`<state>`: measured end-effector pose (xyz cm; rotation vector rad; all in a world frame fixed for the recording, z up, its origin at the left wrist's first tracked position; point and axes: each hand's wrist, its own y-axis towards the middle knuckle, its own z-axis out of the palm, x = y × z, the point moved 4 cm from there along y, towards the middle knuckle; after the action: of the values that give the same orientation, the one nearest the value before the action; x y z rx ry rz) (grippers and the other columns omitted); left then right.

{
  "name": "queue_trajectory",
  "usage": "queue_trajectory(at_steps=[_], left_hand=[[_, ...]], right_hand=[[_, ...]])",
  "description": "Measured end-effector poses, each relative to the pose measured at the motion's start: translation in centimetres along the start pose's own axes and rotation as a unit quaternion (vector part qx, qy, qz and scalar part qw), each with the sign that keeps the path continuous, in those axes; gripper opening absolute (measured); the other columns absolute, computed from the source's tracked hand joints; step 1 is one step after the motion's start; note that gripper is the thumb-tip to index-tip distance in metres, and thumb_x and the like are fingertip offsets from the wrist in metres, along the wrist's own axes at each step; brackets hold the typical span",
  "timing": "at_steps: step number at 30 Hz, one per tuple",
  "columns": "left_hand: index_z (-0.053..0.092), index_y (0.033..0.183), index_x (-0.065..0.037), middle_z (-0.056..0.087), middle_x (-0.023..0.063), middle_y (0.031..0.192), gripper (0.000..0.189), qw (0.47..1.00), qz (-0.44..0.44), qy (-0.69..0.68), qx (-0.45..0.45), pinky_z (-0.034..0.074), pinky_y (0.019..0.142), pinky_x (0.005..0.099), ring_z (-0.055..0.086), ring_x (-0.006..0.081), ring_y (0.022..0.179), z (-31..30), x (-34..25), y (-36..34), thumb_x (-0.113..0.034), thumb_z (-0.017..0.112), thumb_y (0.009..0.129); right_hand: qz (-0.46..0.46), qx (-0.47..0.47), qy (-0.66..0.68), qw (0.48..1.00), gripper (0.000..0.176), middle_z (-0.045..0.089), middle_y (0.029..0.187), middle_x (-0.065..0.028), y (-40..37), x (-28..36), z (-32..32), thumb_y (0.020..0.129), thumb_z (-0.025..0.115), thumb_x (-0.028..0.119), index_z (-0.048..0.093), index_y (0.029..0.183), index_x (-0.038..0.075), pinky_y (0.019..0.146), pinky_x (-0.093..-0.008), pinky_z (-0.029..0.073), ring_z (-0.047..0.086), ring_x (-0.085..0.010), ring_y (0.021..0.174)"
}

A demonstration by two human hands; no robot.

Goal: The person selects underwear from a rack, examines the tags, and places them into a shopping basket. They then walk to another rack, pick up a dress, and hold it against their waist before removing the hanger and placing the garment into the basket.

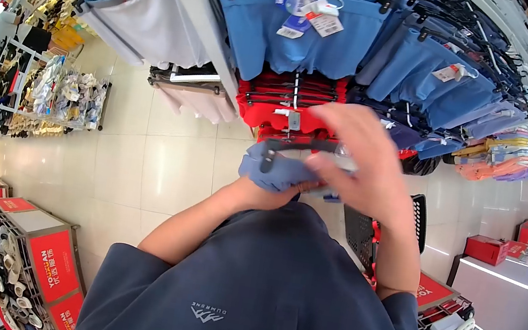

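Cloth (271, 171), blue and bunched up, is in my left hand (265, 194), low in front of my chest and just above the collar of my dark shirt (259, 282). My left grip is closed on it, with the fingertips showing at its right side. A black hanger (298, 145) lies across the top of the cloth, its clip (269, 156) at the left end. My right hand (362, 163) is raised over the hanger's right end, blurred, with thumb and fingers apart; I cannot tell whether the thumb touches the hanger.

Straight ahead, red clothes (256, 107) hang on a rack, just beyond my hands. Above them hang blue shorts (297, 42) with paper tags (325, 23) at the waist, and more blue shorts hang to the right. White shorts (151, 26) hang to the left, past a grey post (199, 9). Orange and purple clothes (496, 160) are farther right.

A black basket (358, 234) stands beside my right forearm, partly hidden by it. Pale floor tiles (171, 161) run off to the left. Shoes (12, 270) fill a bin at lower left, beside red signs (55, 262). Red boxes (487, 249) sit on the right.
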<state>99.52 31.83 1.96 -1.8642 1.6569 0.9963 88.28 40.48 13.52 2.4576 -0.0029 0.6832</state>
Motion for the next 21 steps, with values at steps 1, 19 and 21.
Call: queue_trajectory(at_steps=[1, 19, 21], left_hand=[[0.064, 0.108, -0.007, 0.065, 0.0117, 0.099, 0.026, 0.998, 0.034, -0.047, -0.01, 0.049, 0.076, 0.0333, 0.063, 0.0254, 0.093, 0.6, -0.7, 0.6, -0.016, 0.069, 0.084], [0.058, 0.112, -0.003, 0.063, 0.0083, 0.107, 0.026, 0.923, -0.094, -0.374, -0.01, 0.046, 0.086, 0.0312, 0.058, 0.0176, 0.099, 6.8, 0.7, 5.2, -0.021, 0.057, 0.095], [0.056, 0.119, -0.004, 0.061, 0.0094, 0.114, 0.038, 0.958, 0.004, -0.284, 0.033, 0.045, 0.089, 0.0325, 0.057, 0.0185, 0.105, 9.6, 3.6, 6.4, -0.03, 0.062, 0.091]], right_hand=[[0.011, 0.081, 0.073, 0.994, 0.034, 0.063, 0.103, -0.0137, 0.0, -0.7, 1.0, 0.081, 0.069, 0.02, 0.06, 0.107, 0.0, 0.08, -0.0375, 0.048, 0.06, -0.0308, 0.094], [-0.022, 0.007, 0.199, 0.98, 0.007, 0.06, 0.074, -0.009, 0.5, -5.0, -1.8, 0.081, 0.064, 0.009, 0.063, 0.084, 0.002, 0.057, -0.0323, 0.046, 0.058, -0.0255, 0.065], [-0.166, 0.023, 0.169, 0.971, 0.012, 0.061, 0.081, -0.007, 0.9, -1.8, 0.7, 0.072, 0.068, 0.006, 0.062, 0.081, 0.006, 0.055, -0.036, 0.047, 0.058, -0.0282, 0.067]])
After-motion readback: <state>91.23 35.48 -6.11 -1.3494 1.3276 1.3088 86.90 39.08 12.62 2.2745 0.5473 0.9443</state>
